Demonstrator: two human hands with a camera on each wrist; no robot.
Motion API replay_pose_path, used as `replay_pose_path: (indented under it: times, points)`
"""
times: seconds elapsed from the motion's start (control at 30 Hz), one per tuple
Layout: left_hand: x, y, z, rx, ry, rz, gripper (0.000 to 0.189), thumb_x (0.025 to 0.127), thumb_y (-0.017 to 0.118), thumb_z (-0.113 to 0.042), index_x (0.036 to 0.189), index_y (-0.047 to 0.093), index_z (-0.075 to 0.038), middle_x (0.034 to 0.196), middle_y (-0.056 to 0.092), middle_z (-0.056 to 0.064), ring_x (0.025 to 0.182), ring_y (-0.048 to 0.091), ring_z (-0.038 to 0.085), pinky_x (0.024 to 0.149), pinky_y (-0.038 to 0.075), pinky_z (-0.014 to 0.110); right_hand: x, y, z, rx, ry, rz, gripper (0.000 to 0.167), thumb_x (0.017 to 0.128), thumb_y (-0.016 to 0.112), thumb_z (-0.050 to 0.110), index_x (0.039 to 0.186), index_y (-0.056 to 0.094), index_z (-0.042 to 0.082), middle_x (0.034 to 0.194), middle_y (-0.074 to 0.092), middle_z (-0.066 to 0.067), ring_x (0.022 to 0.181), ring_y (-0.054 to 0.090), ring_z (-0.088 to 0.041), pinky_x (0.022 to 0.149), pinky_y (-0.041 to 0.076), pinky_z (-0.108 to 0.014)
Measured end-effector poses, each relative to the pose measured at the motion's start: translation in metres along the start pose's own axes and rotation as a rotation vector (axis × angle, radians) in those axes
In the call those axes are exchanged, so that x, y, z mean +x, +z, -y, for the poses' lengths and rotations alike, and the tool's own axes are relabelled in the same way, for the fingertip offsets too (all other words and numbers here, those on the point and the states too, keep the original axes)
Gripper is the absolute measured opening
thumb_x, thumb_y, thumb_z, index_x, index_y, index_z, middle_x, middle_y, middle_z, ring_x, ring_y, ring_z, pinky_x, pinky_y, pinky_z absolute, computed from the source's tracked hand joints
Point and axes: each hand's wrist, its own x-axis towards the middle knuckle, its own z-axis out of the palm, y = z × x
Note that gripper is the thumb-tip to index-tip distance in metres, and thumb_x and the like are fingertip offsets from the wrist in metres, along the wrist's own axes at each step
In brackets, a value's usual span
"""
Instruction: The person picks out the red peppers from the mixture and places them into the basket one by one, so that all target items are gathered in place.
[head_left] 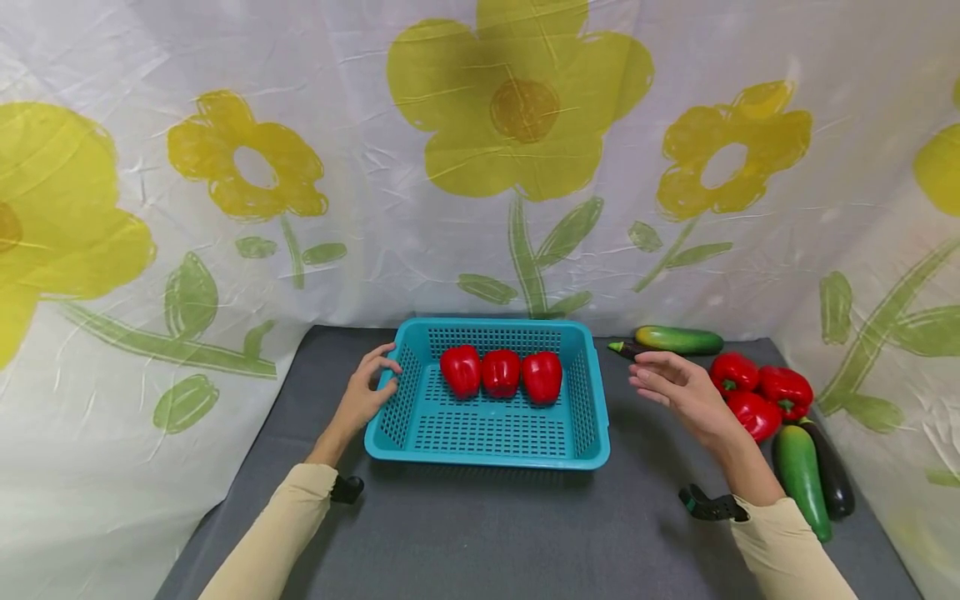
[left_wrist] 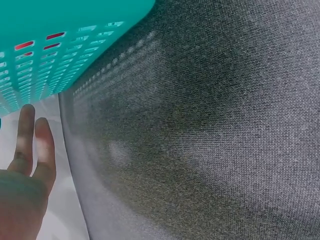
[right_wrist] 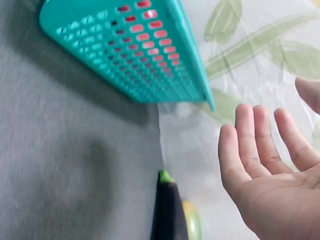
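A turquoise plastic basket (head_left: 487, 457) with slotted walls stands on the dark grey cloth. Inside, three red bell peppers (head_left: 501, 372) sit in a row toward its back. My left hand (head_left: 367, 387) is at the basket's left rim, fingers loosely bent; in the left wrist view two fingers (left_wrist: 46, 150) extend just beside the slotted wall. To the right of the basket my right hand (head_left: 681, 396) hovers with nothing in it, its fingers (right_wrist: 265, 142) spread in the right wrist view. An eggplant (head_left: 624, 348) lies behind that hand, partly hidden by it.
A green zucchini (head_left: 678, 339) lies at the back edge beside the eggplant. Three more red bell peppers (head_left: 752, 414) are clustered at the right. In front of them lie another zucchini (head_left: 801, 475) and another eggplant (head_left: 828, 475). A flower-printed white curtain (head_left: 360, 250) surrounds the table.
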Motion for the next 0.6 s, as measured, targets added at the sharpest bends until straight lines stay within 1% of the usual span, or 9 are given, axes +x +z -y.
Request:
replay_pose_path:
  times: [0.1, 0.23, 0.33, 0.5, 0.6]
  points:
    - [0.000, 0.000, 0.000, -0.004, 0.015, -0.002, 0.014, 0.091, 0.057, 0.018, 0.105, 0.060, 0.017, 0.149, 0.035, 0.037, 0.135, 0.033, 0.057, 0.093, 0.037, 0.066, -0.005, -0.010, -0.003, -0.017, 0.002, -0.015, 0.031, 0.103, 0.059, 0.006, 0.133, 0.055, -0.002, 0.122, 0.067, -0.006, 0.107, 0.068, -0.019, 0.090, 0.051, -0.032]
    - [0.001, 0.003, 0.028, 0.003, 0.038, -0.015, 0.016, 0.091, 0.057, 0.018, 0.105, 0.061, 0.013, 0.150, 0.035, 0.035, 0.137, 0.032, 0.054, 0.093, 0.036, 0.068, -0.012, -0.024, -0.004, -0.031, -0.006, -0.017, 0.030, 0.103, 0.058, 0.004, 0.132, 0.056, -0.002, 0.121, 0.067, -0.005, 0.106, 0.069, -0.018, 0.090, 0.051, -0.031]
    - [0.003, 0.005, 0.048, 0.016, 0.043, -0.023, 0.016, 0.091, 0.057, 0.017, 0.106, 0.061, 0.011, 0.150, 0.035, 0.033, 0.138, 0.032, 0.051, 0.093, 0.035, 0.070, -0.018, -0.034, -0.003, -0.013, -0.016, -0.004, 0.027, 0.104, 0.056, 0.002, 0.131, 0.057, -0.001, 0.121, 0.067, -0.004, 0.107, 0.069, -0.017, 0.090, 0.051, -0.030]
    - [0.004, 0.004, 0.045, 0.008, 0.031, -0.027, 0.016, 0.092, 0.058, 0.015, 0.107, 0.062, 0.009, 0.152, 0.035, 0.029, 0.139, 0.031, 0.049, 0.095, 0.034, 0.071, -0.029, -0.050, -0.003, 0.026, -0.012, -0.003, 0.027, 0.104, 0.054, 0.000, 0.130, 0.058, 0.001, 0.122, 0.067, -0.003, 0.107, 0.069, -0.016, 0.089, 0.051, -0.029]
    - [0.003, 0.004, 0.045, 0.001, 0.024, -0.024, 0.016, 0.093, 0.059, 0.013, 0.107, 0.063, 0.008, 0.153, 0.035, 0.029, 0.140, 0.031, 0.048, 0.096, 0.034, 0.070, -0.037, -0.058, -0.005, 0.032, -0.014, -0.018, 0.028, 0.103, 0.054, -0.001, 0.131, 0.058, 0.000, 0.121, 0.067, -0.003, 0.106, 0.069, -0.016, 0.088, 0.052, -0.029]
